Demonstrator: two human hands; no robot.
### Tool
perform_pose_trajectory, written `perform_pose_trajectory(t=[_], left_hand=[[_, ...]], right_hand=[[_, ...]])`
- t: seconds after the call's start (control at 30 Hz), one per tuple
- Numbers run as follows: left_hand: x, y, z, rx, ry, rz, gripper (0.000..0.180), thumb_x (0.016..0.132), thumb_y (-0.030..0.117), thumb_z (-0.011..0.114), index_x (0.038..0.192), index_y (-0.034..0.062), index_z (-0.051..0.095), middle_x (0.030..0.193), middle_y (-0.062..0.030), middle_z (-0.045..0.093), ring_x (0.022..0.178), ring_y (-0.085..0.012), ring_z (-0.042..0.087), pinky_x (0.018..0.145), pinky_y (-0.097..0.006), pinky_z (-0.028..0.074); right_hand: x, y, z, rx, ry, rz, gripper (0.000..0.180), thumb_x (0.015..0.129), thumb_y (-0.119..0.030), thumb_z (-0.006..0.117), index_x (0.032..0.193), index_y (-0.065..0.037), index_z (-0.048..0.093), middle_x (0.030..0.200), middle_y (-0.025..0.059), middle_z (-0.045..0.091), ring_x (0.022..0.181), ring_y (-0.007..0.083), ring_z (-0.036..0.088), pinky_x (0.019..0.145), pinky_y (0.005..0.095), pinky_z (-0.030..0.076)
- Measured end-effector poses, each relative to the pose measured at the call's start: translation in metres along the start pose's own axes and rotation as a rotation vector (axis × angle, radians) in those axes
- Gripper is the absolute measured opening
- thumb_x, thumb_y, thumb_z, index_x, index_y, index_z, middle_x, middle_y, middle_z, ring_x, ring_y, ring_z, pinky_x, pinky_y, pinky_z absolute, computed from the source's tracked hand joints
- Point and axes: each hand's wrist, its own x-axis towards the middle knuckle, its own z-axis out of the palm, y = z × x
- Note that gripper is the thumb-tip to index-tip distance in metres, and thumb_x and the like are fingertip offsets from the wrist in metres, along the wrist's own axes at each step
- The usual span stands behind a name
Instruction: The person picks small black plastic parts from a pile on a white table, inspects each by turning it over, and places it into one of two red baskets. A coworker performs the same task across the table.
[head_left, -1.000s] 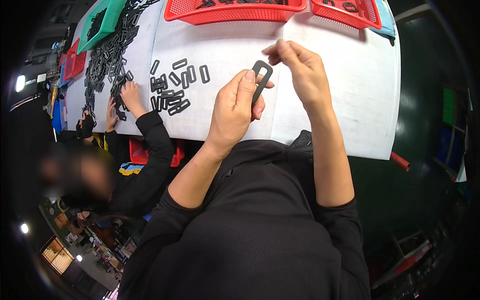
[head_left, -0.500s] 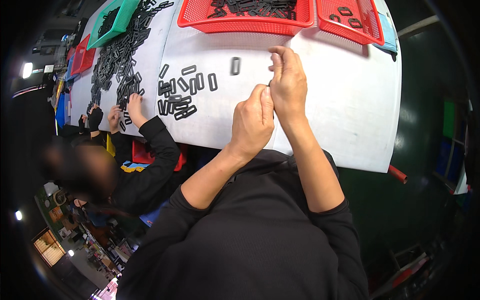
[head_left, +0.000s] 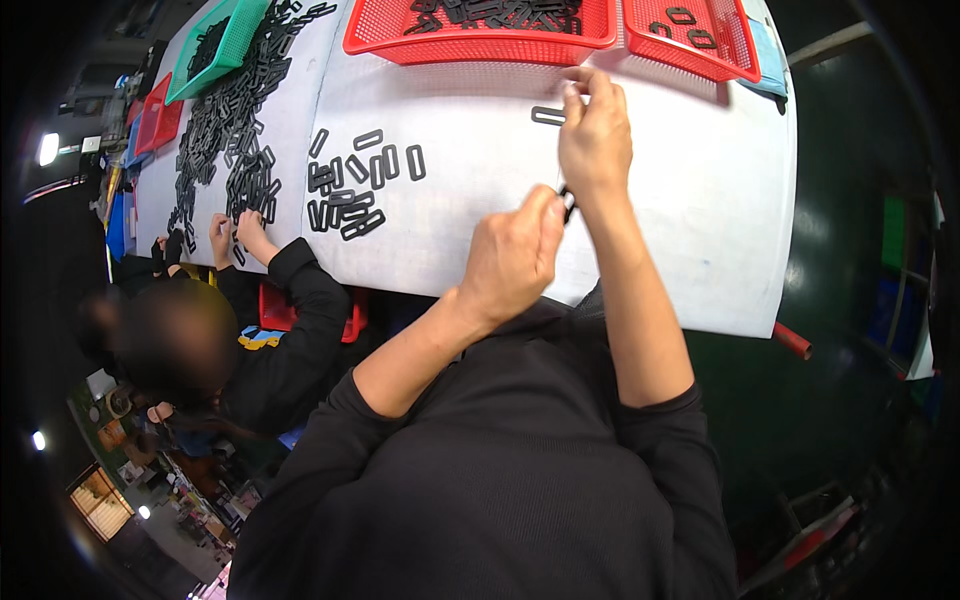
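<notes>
My left hand (head_left: 512, 250) is closed in a pinch on a black oblong ring (head_left: 569, 205), which sticks out past the thumb beside my right wrist. Farther up, my right hand (head_left: 597, 135) is raised over the table, its bent fingers and thumb apart and slightly blurred. Just left of it is another black oblong ring (head_left: 547, 116), whose right end is hidden by that hand. I see no firm grip on it. To the left, a loose group of several such rings (head_left: 384, 165) lies on the white tabletop (head_left: 450, 240).
A red basket (head_left: 480, 48) full of rings and a smaller red basket (head_left: 700, 65) with a few stand along the far side. At left are a large ring heap (head_left: 225, 130), a green basket (head_left: 225, 50) and a co-worker's hands (head_left: 240, 235) at the table edge.
My hands have drawn apart, the right one moving up and away. The ring in my left hand now shows more. The single ring on the table appears farther right and turned sideways.
</notes>
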Motion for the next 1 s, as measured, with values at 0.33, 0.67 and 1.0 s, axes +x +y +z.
perform_pose_trajectory(t=[0.33,0.67,1.0], left_hand=[[0.02,-0.004,-0.018,-0.512,-0.068,-0.298,0.041,0.097,0.03,0.033,0.08,-0.0007,0.054,0.053,-0.0005,0.046,0.046,-0.0054,0.039,0.044,-0.023,0.032],[0.031,-0.089,-0.005,-0.15,0.006,-0.544,0.048,0.095,0.039,0.032,0.082,0.001,0.06,0.054,-0.005,0.051,0.048,-0.0108,0.048,0.05,-0.026,0.04],[0.006,-0.242,-0.042,0.504,0.416,-0.765,0.031,0.078,0.033,0.062,0.095,0.0076,0.057,0.096,-0.0084,0.059,0.09,-0.0276,0.057,0.073,-0.041,0.046]], right_hand=[[0.007,0.017,-0.048,0.905,-0.66,0.51,0.027,0.091,-0.027,0.051,0.097,-0.002,0.062,0.084,0.0033,0.059,0.069,0.0107,0.054,0.066,0.0245,0.045],[0.052,0.019,-0.014,0.656,-0.641,0.366,0.018,0.081,-0.02,0.064,0.085,-0.002,0.065,0.064,0.0004,0.057,0.055,0.0061,0.05,0.05,0.0193,0.036],[0.099,0.014,0.043,0.603,-0.429,0.424,0.031,0.087,-0.017,0.054,0.112,0.002,0.055,0.09,0.0098,0.063,0.075,0.0139,0.062,0.058,0.0245,0.049]])
